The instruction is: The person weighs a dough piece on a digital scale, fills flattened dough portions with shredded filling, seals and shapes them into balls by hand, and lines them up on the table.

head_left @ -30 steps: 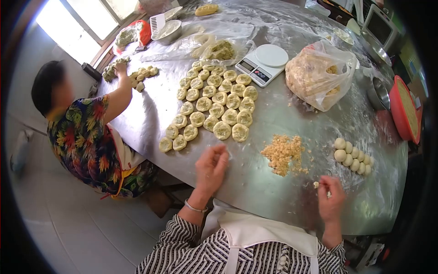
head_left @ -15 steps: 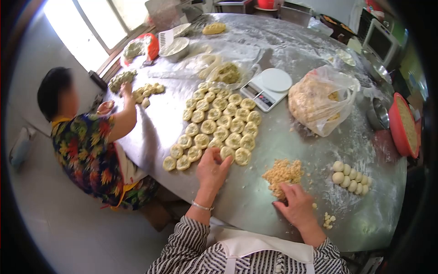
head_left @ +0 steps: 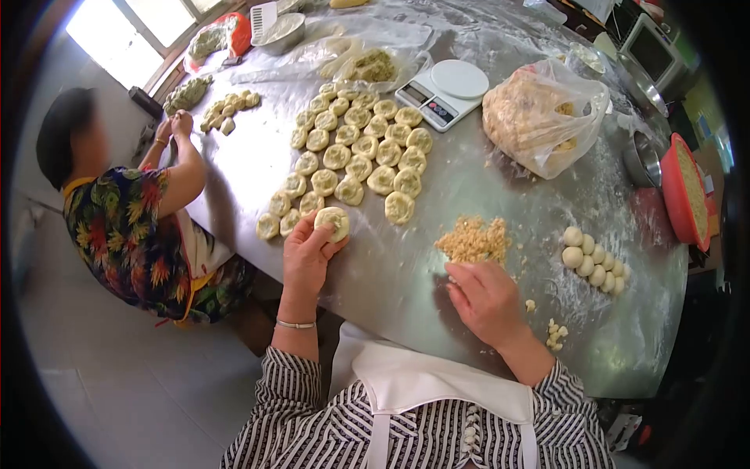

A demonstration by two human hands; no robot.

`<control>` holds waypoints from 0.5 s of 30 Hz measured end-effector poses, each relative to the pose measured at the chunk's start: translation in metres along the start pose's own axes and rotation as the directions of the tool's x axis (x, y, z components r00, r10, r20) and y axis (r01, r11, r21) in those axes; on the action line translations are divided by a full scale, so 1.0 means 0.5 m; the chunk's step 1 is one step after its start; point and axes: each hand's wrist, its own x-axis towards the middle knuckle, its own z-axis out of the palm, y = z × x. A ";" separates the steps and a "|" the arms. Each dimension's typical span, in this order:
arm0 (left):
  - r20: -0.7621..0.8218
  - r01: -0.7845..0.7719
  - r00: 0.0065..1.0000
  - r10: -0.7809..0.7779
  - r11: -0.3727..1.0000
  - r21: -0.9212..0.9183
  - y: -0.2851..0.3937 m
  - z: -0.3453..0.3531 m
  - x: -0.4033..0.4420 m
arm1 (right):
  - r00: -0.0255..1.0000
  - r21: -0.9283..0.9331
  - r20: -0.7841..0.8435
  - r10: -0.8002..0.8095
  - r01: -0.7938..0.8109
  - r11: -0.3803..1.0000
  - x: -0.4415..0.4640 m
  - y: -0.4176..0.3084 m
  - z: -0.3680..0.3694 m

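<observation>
A round, flattened dough piece (head_left: 333,223) with a dimpled centre is pinched between the thumb and fingers of my left hand (head_left: 303,258), raised just off the table. Many similar dough rounds (head_left: 358,167) lie in rows beyond that hand. My right hand (head_left: 488,301) is at the near edge of a heap of crumbly light-brown filling (head_left: 473,239). Its thumb and fingertips are drawn together, and whatever they hold is too small to make out. To the right of it sit smooth white dough balls (head_left: 597,267) in two rows.
A kitchen scale (head_left: 443,94) and a plastic bag of crumbly filling (head_left: 531,117) stand farther back. A red basin (head_left: 685,191) is at the right edge. At left, a co-worker (head_left: 129,211) handles dough pieces. Small crumbs (head_left: 556,334) lie near my right forearm.
My left hand has picked a dough round from the near row and brought it left and closer. My right hand's fingers have drawn together at the filling. The view has tilted down.
</observation>
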 end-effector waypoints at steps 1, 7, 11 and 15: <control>0.021 0.009 1.000 -0.007 0.997 -0.081 0.002 -0.010 -0.011 | 0.998 0.009 0.017 -0.057 0.057 0.998 0.022 -0.014 0.013; 0.005 -0.016 1.000 0.017 0.991 -0.129 -0.027 -0.035 -0.057 | 0.957 0.006 0.081 -0.280 0.281 0.960 0.116 -0.083 0.179; 0.010 -0.061 0.998 0.062 0.996 -0.057 -0.045 -0.042 -0.071 | 0.943 -0.032 0.139 -0.303 0.310 0.950 0.092 -0.077 0.239; 0.063 -0.087 0.994 0.085 0.996 0.029 -0.054 -0.025 -0.079 | 0.925 0.013 0.273 -0.263 0.270 0.963 0.012 -0.076 0.135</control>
